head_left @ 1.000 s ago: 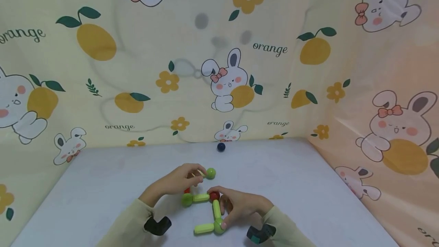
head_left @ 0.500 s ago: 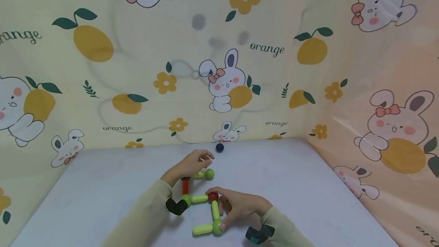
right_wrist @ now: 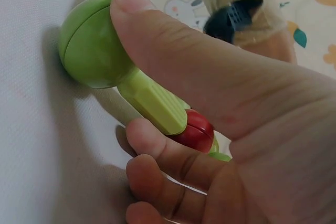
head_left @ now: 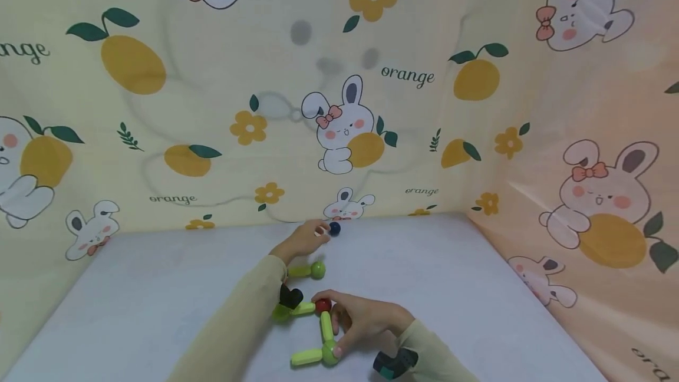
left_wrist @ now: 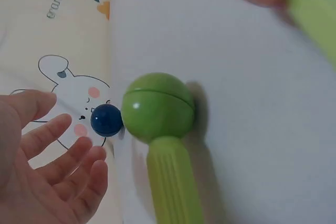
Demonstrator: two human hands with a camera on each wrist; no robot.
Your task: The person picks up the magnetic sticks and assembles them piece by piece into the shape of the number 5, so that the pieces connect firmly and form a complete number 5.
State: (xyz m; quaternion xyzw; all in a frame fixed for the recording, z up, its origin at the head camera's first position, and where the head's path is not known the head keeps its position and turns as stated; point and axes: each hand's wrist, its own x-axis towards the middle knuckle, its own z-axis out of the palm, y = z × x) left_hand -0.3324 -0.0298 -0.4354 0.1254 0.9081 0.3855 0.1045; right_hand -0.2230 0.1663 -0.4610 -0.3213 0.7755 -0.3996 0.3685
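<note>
My left hand (head_left: pixel 305 239) reaches to the far side of the table, its loosely bent fingers beside a dark blue ball (head_left: pixel 334 229). In the left wrist view a small gap shows between fingers and ball. A stick-and-ball magnetic figure lies nearer me. My right hand (head_left: pixel 366 317) holds it, thumb on a green ball (head_left: pixel 330 352) and index finger on a red ball (head_left: pixel 322 306), spanning the light green rod (head_left: pixel 326 328) between them. Another green ball (head_left: pixel 318 270) ends the figure's far rod (head_left: pixel 299 272). The left sleeve and wrist camera hide its left part.
A light green rod (head_left: pixel 306 358) points left from the nearest ball. The white tabletop (head_left: pixel 424 276) meets a patterned curtain (head_left: pixel 212 87) just behind the blue ball. My left forearm (head_left: pixel 233 317) crosses over the figure's left side.
My left hand has left the far green ball and moved away from me to the blue ball, its sleeve now covering the red rod. The right hand keeps its hold.
</note>
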